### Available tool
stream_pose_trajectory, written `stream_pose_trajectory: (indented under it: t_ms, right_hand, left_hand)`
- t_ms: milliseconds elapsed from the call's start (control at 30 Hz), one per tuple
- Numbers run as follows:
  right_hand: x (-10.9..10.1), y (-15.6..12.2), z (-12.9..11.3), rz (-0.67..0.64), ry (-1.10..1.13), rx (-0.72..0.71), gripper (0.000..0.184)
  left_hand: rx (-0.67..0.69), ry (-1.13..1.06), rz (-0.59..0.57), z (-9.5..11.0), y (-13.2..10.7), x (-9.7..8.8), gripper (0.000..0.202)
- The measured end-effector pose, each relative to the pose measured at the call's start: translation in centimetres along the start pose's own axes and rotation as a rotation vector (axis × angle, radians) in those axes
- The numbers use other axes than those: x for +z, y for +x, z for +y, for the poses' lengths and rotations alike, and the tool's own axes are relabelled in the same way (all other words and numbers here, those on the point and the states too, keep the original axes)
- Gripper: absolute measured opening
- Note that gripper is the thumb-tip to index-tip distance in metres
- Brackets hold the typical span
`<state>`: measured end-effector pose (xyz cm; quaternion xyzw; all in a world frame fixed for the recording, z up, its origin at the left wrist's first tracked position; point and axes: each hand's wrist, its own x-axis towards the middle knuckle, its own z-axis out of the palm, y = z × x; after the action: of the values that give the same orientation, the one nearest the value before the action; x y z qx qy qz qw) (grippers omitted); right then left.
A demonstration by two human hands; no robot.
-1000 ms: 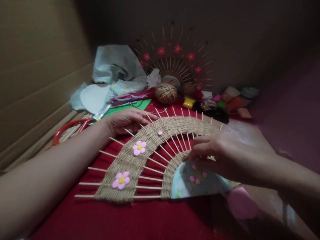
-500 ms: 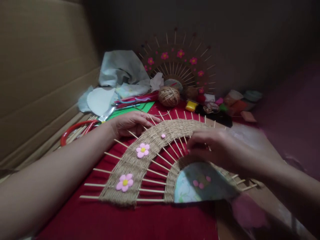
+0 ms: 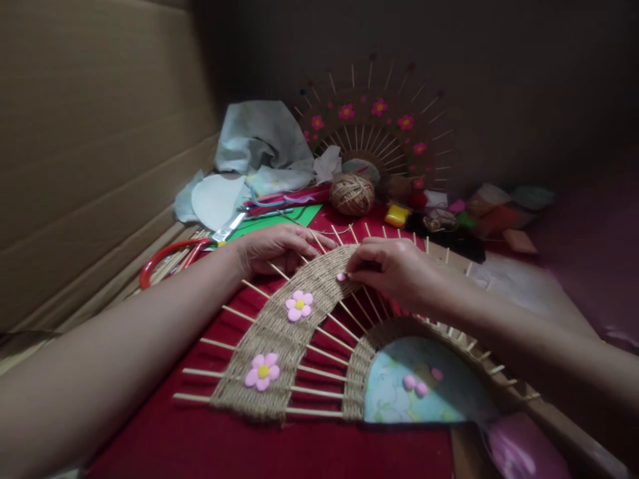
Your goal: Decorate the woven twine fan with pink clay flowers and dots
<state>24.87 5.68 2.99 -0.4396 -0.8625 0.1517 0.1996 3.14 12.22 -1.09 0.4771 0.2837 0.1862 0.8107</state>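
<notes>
A half-round fan of wooden sticks woven with jute cord [image 3: 279, 326] lies on a red cloth. Two pink flowers with yellow centres, one [image 3: 299, 305] above the other [image 3: 262, 370], sit on its woven band. My left hand [image 3: 277, 249] rests on the fan's upper left edge with its fingers laid flat over the sticks. My right hand [image 3: 394, 269] reaches over the top of the band, fingertips pinched at a small pink petal [image 3: 341, 277]. Three more pink petals [image 3: 419, 384] lie on the light blue patterned paper [image 3: 399, 389] inside the arch.
A finished fan with pink flowers [image 3: 379, 133] stands at the back, with a ball of jute twine [image 3: 352, 193] before it. Red-handled scissors [image 3: 172, 253], green paper [image 3: 279, 219], white cloth [image 3: 259, 143] and coloured clay pieces [image 3: 479, 213] lie around. A cardboard wall [image 3: 90, 146] stands at left.
My right hand has moved from the inner arch by the blue paper up and left to the small pink petal on the band. The left hand stayed put.
</notes>
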Motion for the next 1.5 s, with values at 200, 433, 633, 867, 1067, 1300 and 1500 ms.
stream_pose_trajectory:
  t_ms: [200,433,633,867,1067,1300,1500]
  right_hand:
    - [0.6,-0.3,0.3,0.032,-0.031,-0.072,0.010]
    - [0.5,-0.9,0.3,0.062,-0.021,-0.090,0.016]
    - [-0.2,-1.5,-0.1,0.053,-0.063,-0.083,0.018]
    - [0.2,-2.0,0.0,0.003,-0.190,-0.171,0.027]
    - [0.6,-2.2,-0.4,-0.072,-0.324,-0.115,0.029]
    - [0.7,-2.5,-0.1,-0.034,-0.315,-0.167,0.030]
    - [0.5,-2.6,0.1,0.028,-0.205,-0.182,0.033]
  left_hand:
    - [0.002,-0.007,0.009,0.1,0.0,0.0,0.042]
    - [0.015,-0.003,0.002,0.1,0.1,0.0,0.041]
    - [0.012,0.010,0.013,0.0,0.1,-0.1,0.040]
    - [0.012,-0.004,0.003,0.1,0.0,0.0,0.040]
    - [0.006,-0.014,0.000,0.1,0.0,0.0,0.040]
    - [0.010,-0.026,-0.018,0.1,0.0,0.0,0.042]
    - [0.018,-0.018,0.006,0.1,0.1,0.0,0.038]
